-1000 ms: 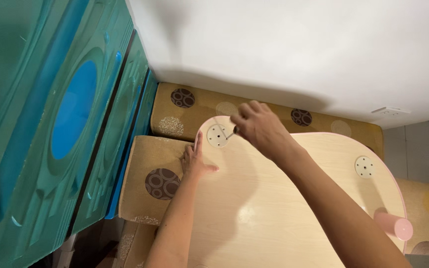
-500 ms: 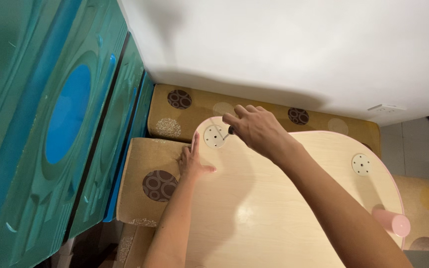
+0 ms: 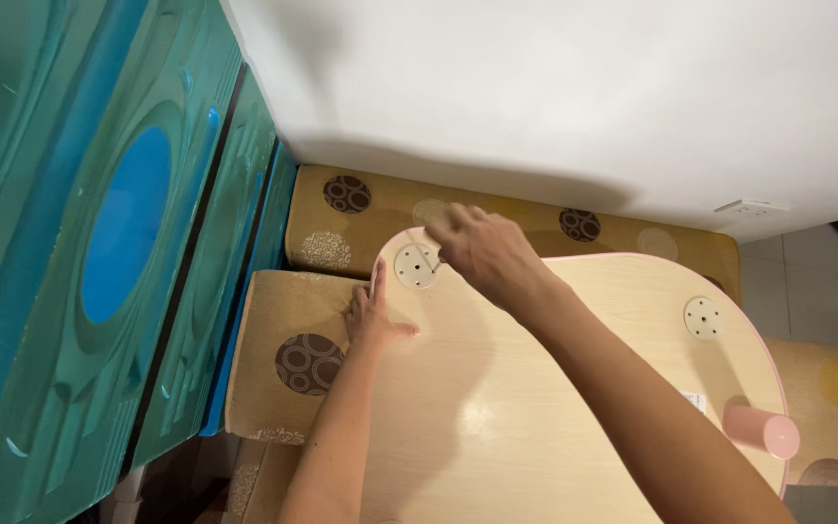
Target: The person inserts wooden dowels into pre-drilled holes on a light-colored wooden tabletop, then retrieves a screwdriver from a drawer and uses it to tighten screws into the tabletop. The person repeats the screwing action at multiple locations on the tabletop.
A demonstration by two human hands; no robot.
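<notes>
Head cam looks down on a pale wood-grain tabletop (image 3: pixel 535 388) with a pink rim, lying flat on tan cushions (image 3: pixel 283 359) printed with brown circles, right beside a glossy teal cabinet (image 3: pixel 99 243). Left hand (image 3: pixel 372 320) is flat and open, palm pressing the board's edge, while the right hand (image 3: pixel 482 250) has its grip pinched shut on a thin metal tool (image 3: pixel 435 260) at the round cream mounting plate (image 3: pixel 415 266) near the top corner. Second plate (image 3: pixel 702 317) and a smooth pink cylinder leg (image 3: pixel 760 431) sit over at the right end.

Two round plates (image 3: pixel 416 266); one pink leg (image 3: pixel 761 431).
</notes>
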